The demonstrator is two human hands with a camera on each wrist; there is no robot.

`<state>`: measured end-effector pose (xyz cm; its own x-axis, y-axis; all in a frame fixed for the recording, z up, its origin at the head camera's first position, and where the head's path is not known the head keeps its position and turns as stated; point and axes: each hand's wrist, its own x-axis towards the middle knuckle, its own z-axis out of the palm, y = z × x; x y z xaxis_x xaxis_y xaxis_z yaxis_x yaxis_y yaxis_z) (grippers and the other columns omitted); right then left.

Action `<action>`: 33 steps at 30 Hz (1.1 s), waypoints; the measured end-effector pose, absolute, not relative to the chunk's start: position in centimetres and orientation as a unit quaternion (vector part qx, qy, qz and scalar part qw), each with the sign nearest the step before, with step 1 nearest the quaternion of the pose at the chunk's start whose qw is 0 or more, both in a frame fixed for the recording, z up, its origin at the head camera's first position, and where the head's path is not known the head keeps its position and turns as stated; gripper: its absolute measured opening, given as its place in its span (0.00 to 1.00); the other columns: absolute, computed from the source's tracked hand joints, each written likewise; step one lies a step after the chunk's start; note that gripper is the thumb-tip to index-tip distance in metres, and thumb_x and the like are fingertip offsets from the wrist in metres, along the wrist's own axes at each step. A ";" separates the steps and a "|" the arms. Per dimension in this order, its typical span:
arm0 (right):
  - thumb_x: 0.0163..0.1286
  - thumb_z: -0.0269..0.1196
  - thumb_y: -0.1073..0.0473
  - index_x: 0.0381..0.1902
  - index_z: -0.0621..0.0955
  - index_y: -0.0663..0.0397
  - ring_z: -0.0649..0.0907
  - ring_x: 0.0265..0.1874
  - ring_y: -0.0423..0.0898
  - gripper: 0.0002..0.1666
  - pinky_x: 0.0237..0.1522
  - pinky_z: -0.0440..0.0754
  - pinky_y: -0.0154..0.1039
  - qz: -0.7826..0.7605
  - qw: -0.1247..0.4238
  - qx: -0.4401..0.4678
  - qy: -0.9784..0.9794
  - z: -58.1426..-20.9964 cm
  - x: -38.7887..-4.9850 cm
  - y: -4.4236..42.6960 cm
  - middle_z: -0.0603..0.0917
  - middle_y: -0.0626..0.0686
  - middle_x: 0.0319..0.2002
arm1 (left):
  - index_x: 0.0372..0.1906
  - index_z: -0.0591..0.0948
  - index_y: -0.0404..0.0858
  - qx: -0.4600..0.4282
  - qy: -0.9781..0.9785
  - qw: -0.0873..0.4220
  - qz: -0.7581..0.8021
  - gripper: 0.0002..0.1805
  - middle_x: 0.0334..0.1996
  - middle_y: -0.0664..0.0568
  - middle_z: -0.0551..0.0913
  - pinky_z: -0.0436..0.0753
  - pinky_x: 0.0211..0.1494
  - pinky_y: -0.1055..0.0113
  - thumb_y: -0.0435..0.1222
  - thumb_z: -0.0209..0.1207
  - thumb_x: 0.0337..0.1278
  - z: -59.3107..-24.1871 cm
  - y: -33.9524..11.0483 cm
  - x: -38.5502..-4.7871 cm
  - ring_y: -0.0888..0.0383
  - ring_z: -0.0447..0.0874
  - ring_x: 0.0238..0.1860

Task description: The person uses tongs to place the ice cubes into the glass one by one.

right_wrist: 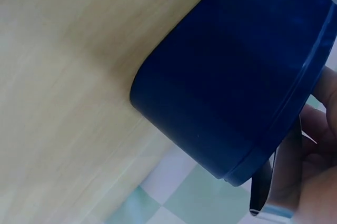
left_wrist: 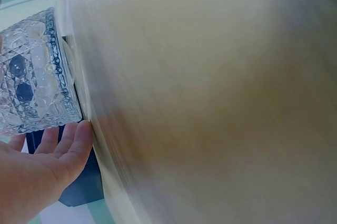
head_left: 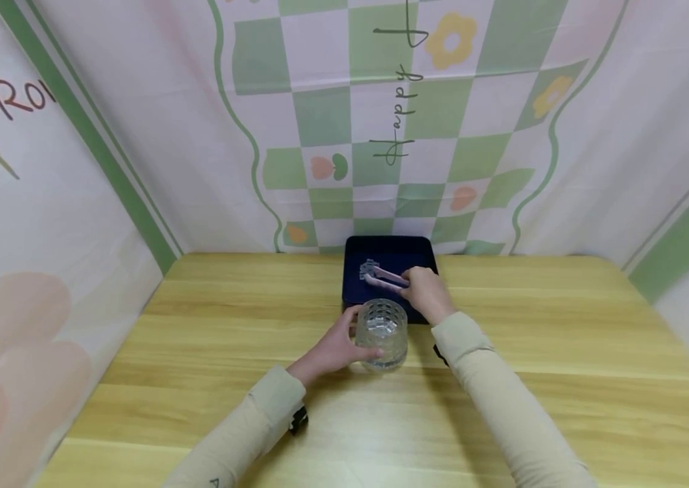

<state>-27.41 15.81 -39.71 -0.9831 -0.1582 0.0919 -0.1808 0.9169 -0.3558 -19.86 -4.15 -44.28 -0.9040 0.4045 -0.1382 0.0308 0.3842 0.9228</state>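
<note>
A patterned clear glass (head_left: 382,335) stands on the table in front of a dark blue tray (head_left: 353,291). Its side is held by my left hand (head_left: 340,344), thumb on the near side; the left wrist view shows the glass (left_wrist: 34,77) close beside the fingers of my left hand (left_wrist: 39,169). Over the tray, my right hand (head_left: 426,293) grips tongs (head_left: 388,279), whose tips point left at small clear pieces (head_left: 369,268) in the tray. In the right wrist view the tray's outer wall (right_wrist: 210,92) hides the tong tips, and my right hand (right_wrist: 321,145) holds the tongs (right_wrist: 284,176).
A wooden table (head_left: 228,305) runs beneath everything, its back edge against a hanging cloth (head_left: 381,135) with green checks and flowers. The tray stands near that back edge. More printed cloth (head_left: 27,203) hangs on the left side.
</note>
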 end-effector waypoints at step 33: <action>0.54 0.64 0.67 0.43 0.84 0.67 0.84 0.35 0.59 0.16 0.41 0.80 0.53 0.213 0.081 0.092 -0.969 -38.9 -26.6 17.8 0.87 0.64 0.37 | 0.72 0.55 0.45 0.126 0.819 0.174 0.532 0.50 0.68 0.45 0.65 0.74 0.63 0.46 0.46 0.71 0.47 -44.3 -4.0 -19.9 0.43 0.67 0.66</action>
<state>-26.63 17.84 -38.86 -0.9700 -0.1434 0.1962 -0.2124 0.8928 -0.3973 -19.88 -3.96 -44.31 -0.9075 0.3922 -0.1504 0.0222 0.4024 0.9152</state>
